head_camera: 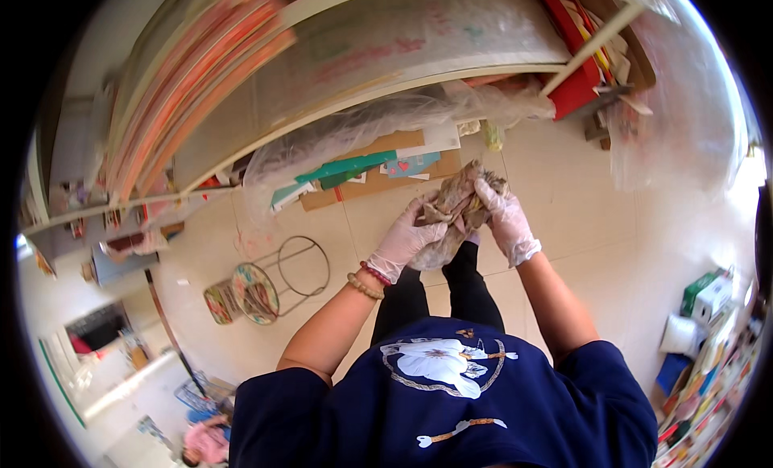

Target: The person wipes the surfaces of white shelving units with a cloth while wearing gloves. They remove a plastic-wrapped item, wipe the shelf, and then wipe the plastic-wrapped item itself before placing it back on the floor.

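A crumpled, stained grey-brown cloth (456, 205) is bunched up between my hands, above the floor and in front of my legs. My left hand (406, 237), in a thin translucent glove, grips its left side, with two bead bracelets (369, 281) at the wrist. On the other side my right hand (506, 220), gloved the same way, holds the cloth's upper right part, thumb and fingers against the folds. The cloth's lower end hangs down over my dark trousers (465, 281). Its folds hide some of my fingertips.
Ahead stands a metal-framed shelf (386, 57) with plastic sheeting (362, 124) and stacked orange-edged sheets (205, 88). Flattened cardboard (380, 184) lies below. A round-topped stool (256, 293) is at left on the tiled floor (580, 226). Boxes (706, 296) stand at right; a person (206, 441) is lower left.
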`<state>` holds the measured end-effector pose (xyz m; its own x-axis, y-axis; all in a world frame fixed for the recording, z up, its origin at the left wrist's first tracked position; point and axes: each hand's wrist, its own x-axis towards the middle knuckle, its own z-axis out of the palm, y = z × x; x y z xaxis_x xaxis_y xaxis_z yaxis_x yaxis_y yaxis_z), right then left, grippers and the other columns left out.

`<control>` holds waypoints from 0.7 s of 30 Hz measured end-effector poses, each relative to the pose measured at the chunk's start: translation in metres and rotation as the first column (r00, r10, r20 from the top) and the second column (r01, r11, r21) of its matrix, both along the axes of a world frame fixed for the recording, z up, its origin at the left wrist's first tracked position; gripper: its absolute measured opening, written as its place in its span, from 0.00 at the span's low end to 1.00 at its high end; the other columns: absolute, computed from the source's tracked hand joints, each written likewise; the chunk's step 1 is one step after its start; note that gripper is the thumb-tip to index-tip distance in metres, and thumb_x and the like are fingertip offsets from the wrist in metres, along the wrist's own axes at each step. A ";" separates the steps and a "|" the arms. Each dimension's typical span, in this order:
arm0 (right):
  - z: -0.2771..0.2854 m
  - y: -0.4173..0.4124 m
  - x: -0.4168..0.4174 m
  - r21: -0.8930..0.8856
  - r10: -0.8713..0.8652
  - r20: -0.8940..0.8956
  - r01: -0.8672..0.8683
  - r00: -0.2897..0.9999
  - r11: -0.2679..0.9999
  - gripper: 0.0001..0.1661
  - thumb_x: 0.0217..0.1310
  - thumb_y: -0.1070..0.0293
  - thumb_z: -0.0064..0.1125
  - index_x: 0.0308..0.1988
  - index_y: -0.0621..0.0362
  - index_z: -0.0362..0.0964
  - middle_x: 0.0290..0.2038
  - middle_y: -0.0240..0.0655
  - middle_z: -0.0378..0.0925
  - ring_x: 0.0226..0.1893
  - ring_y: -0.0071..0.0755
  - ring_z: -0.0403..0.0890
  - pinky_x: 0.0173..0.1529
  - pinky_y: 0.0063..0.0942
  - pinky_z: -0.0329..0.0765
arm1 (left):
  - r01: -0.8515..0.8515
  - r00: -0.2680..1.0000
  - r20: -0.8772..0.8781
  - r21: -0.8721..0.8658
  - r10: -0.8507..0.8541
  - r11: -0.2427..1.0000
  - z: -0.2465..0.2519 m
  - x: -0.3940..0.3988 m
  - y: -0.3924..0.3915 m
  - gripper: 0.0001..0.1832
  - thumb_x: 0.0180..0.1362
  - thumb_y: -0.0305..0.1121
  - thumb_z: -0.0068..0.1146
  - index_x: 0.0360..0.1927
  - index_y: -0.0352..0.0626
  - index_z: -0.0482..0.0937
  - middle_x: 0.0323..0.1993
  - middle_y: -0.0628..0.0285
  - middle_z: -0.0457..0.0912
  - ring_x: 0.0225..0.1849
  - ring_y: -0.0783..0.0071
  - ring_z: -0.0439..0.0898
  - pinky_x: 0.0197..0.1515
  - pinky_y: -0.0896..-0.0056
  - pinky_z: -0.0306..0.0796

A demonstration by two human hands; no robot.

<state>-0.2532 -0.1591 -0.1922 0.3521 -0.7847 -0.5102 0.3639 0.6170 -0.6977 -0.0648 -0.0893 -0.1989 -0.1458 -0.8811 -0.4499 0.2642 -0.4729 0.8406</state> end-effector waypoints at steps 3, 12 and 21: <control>0.006 0.021 0.009 0.054 0.120 -0.009 -0.120 0.993 0.991 0.23 0.59 0.58 0.61 0.49 0.61 0.73 0.43 0.32 0.78 0.42 0.22 0.77 0.44 0.25 0.75 | -0.084 0.993 -0.070 0.100 0.091 0.991 0.001 0.009 0.029 0.19 0.58 0.28 0.56 0.53 0.37 0.70 0.45 0.66 0.75 0.47 0.78 0.73 0.52 0.75 0.68; -0.011 0.097 0.080 0.142 0.513 -0.271 -0.494 0.814 0.858 0.34 0.59 0.53 0.60 0.60 0.54 0.60 0.43 0.34 0.74 0.37 0.26 0.79 0.39 0.26 0.77 | -0.461 0.855 -0.206 0.120 0.476 0.879 0.065 0.113 0.165 0.12 0.58 0.35 0.56 0.42 0.39 0.75 0.36 0.63 0.80 0.39 0.73 0.78 0.46 0.71 0.72; 0.022 0.165 0.196 -0.306 0.524 -0.700 -0.867 0.485 0.394 0.30 0.57 0.57 0.55 0.55 0.63 0.66 0.47 0.47 0.77 0.46 0.37 0.79 0.48 0.28 0.74 | -0.626 0.779 -0.075 -0.150 0.622 0.765 0.073 0.206 0.376 0.16 0.56 0.37 0.53 0.43 0.36 0.76 0.38 0.53 0.80 0.38 0.65 0.78 0.43 0.68 0.73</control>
<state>-0.0571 0.0055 -0.1703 0.7918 -0.5100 -0.3360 -0.4388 -0.0924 -0.8938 0.1408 0.2870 -0.1258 0.4540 -0.8389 -0.3003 0.4718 -0.0596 0.8797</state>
